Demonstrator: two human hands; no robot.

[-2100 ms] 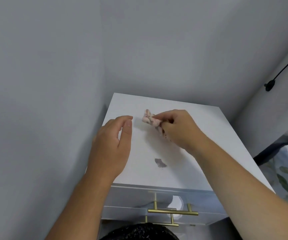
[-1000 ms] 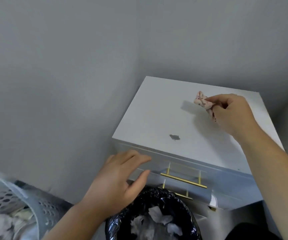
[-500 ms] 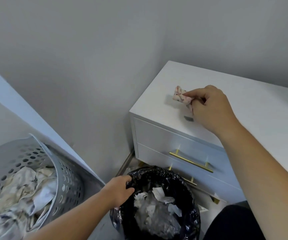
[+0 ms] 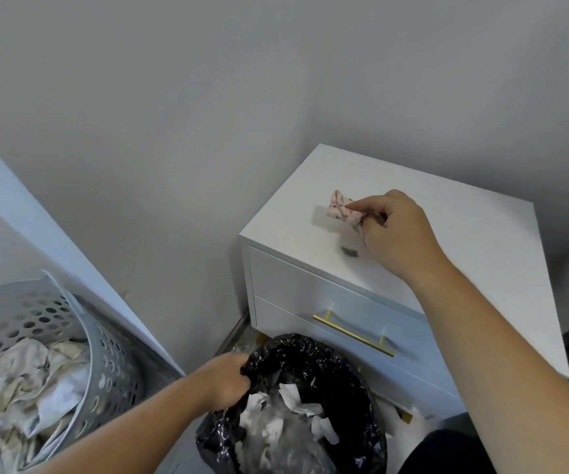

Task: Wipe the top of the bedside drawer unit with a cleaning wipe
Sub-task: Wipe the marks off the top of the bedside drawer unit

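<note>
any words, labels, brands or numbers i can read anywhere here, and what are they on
None: nothing in this view carries readable text.
The crumpled pink-patterned wipe in the right hand bears only a print, no letters.
The white two-drawer bedside unit, its brass bar handle, the black bin bag gripped by the left hand and the grey perforated plastic basket show no label or marking.

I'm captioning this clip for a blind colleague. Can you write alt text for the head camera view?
The right hand pinches a crumpled wipe above a white drawer unit, near a dark smudge. The left hand grips the rim of a black bin bag.
</note>
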